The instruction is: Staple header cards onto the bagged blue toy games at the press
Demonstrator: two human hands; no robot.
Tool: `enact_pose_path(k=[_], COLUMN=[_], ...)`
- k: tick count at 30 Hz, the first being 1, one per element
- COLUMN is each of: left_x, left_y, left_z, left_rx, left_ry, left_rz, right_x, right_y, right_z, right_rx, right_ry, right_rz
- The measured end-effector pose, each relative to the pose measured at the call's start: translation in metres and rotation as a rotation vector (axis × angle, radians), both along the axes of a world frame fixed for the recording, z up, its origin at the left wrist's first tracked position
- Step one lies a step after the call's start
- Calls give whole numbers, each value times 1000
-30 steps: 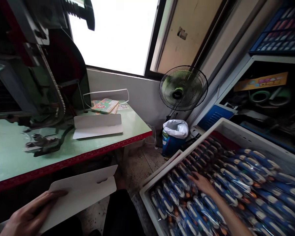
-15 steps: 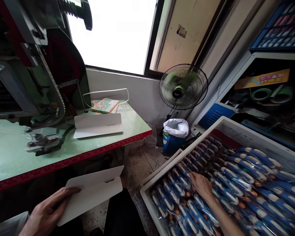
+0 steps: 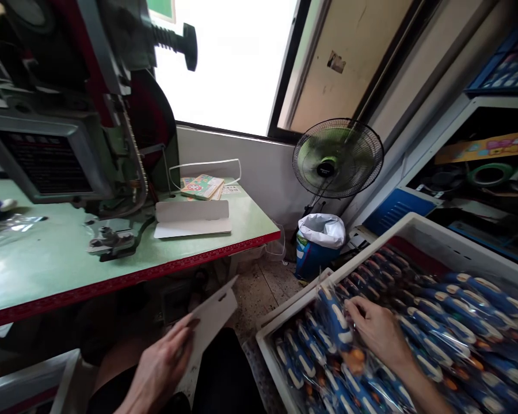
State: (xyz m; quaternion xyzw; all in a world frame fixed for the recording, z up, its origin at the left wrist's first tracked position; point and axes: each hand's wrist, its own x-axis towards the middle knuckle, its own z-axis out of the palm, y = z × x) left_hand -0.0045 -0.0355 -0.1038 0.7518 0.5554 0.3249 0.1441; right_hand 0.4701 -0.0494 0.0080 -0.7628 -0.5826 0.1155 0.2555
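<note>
Low at the centre, my left hand (image 3: 164, 359) grips a folded white card (image 3: 216, 322) with a small slot near its far end. My right hand (image 3: 380, 333) is over a white crate (image 3: 466, 256) filled with rows of blue and cream items in clear plastic, some orange showing among them. Its fingers pinch the wrapping of one bagged blue and cream item (image 3: 334, 313), which is tilted up above the others. A similar folded card (image 3: 192, 228) lies on the green table (image 3: 250, 224).
A machine (image 3: 69, 155) stands on the table, with printed cards (image 3: 202, 187) behind the folded card. Past the table are a standing fan (image 3: 328, 167) and a blue bag with a white rim (image 3: 315, 259). Another crate (image 3: 34, 376) sits low at left.
My right hand has taken hold of a bagged item and raised it from the row. My left hand has moved right with the card, now more steeply angled. The view has turned left.
</note>
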Motion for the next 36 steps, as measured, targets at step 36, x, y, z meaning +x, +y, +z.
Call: enact_pose_path(k=[36], left_x=[-98], left_y=[-72], left_z=[13], left_rx=[-311], left_ry=[-993], left_rz=[478], right_x=[-323], right_y=[72], right_z=[-73], right_rx=[-246], right_ry=[1347], right_rz=[662])
